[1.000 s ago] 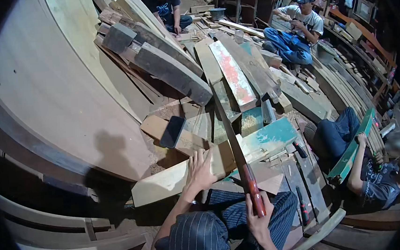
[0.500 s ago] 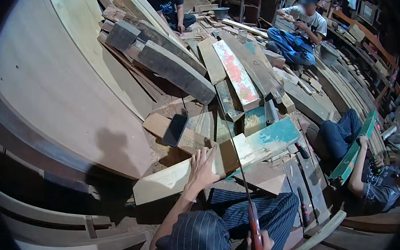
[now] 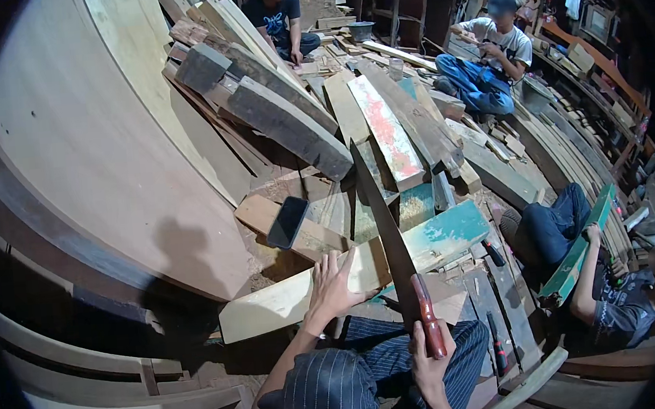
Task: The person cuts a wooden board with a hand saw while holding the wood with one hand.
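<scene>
My right hand [image 3: 430, 354] is closed around the red-brown handle of a handsaw [image 3: 388, 219], whose blade runs away from me toward about 11 o'clock. My left hand [image 3: 332, 289], at 10 o'clock from my right, lies with fingers spread over the pale timber [image 3: 270, 307], palm down rather than wrapped around it, the thumb pointing toward the blade. That timber lies ahead of my right hand, its long axis slanting from between 8 and 9 o'clock to between 2 and 3, so the saw crosses it steeply. My left hand is the nearer, right on it, just left of the blade; a teal-painted piece [image 3: 452, 229] extends beyond the blade, though I cannot tell whether it is the same timber, nor whether the teeth touch wood. At 11 o'clock from my left hand, a smartphone [image 3: 288, 223] rests on a board [image 3: 327, 234].
</scene>
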Available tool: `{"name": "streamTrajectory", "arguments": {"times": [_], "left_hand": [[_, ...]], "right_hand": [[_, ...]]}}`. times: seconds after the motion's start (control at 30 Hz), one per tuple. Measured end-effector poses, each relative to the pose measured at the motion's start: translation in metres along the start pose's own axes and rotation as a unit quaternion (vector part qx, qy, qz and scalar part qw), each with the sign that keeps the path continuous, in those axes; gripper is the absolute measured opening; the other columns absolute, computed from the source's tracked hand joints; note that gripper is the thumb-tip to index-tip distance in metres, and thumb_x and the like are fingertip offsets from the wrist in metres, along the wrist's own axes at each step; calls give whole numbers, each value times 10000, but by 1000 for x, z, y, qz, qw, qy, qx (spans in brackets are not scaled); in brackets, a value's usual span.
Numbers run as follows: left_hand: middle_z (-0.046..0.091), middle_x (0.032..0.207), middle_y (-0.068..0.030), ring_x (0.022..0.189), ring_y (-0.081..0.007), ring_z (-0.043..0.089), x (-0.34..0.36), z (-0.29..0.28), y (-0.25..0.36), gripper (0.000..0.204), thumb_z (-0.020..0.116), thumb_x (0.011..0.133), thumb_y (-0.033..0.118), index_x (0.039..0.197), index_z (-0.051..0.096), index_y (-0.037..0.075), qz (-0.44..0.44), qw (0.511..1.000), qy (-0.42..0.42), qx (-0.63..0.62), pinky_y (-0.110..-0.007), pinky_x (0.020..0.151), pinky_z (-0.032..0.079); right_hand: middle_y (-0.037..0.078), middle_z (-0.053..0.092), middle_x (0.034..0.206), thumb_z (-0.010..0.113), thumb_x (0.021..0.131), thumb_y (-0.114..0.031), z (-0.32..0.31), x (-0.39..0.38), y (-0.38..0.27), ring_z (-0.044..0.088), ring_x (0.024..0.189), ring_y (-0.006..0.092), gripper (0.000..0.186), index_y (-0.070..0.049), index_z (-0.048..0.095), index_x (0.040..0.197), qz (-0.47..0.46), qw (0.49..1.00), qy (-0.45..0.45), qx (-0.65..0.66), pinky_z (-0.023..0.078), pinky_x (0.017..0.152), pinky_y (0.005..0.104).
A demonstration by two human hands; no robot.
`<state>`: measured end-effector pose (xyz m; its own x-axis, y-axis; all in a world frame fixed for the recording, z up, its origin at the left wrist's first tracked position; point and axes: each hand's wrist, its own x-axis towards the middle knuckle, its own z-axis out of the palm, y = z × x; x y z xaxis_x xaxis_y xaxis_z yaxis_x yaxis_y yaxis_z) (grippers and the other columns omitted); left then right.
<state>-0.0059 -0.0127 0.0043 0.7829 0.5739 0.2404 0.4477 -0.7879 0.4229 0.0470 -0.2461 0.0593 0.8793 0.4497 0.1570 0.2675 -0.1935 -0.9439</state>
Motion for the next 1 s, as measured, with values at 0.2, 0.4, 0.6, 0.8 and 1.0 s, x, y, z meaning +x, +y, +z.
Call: {"name": "streamTrajectory", "arguments": {"times": [0.2, 0.4, 0.6, 0.8, 1.0], "left_hand": [[443, 1301, -270, 1207, -421, 435, 2, 10, -5, 1119, 789, 639, 651, 1517, 372, 96, 2, 1000, 16, 26, -527, 1041, 335], [447, 1294, -268, 1198, -425, 439, 1, 2, -3, 1115, 793, 651, 621, 1532, 344, 106, -15, 999, -35, -19, -527, 1040, 337], [428, 1346, -272, 1244, -452, 420, -6, 0, 5, 1088, 792, 665, 591, 1531, 340, 112, -24, 999, -40, -25, -553, 1062, 325], [389, 1377, -310, 1316, -494, 358, 0, 15, -7, 1081, 783, 667, 602, 1531, 353, 116, -3, 999, 13, 43, -583, 1107, 282], [445, 1249, -225, 1184, -392, 429, 8, -3, -4, 1101, 845, 610, 528, 1508, 386, 86, -11, 1000, -8, 1, -509, 1010, 350]], "right_hand": [[-7, 511, 633, 670, 946, -111, -1, 0, 0, 442, 533, 43, 174, -8, 564, 854, -12, 1000, -4, -4, 344, 484, 218], [-2, 502, 602, 672, 943, -98, -5, -8, -4, 444, 518, 46, 189, -11, 547, 830, -8, 1000, -18, -20, 346, 474, 230], [-9, 489, 616, 670, 944, -89, -9, -13, -5, 429, 533, 41, 205, -16, 532, 811, -4, 1000, -14, -21, 341, 483, 225], [70, 461, 587, 704, 917, -114, -20, -23, -9, 405, 497, 107, 201, -17, 557, 821, 37, 998, 5, -45, 364, 486, 281], [121, 633, 673, 781, 822, -146, -39, -87, -3, 637, 543, 219, 219, -25, 641, 940, -66, 982, 40, -173, 493, 565, 317]]}}
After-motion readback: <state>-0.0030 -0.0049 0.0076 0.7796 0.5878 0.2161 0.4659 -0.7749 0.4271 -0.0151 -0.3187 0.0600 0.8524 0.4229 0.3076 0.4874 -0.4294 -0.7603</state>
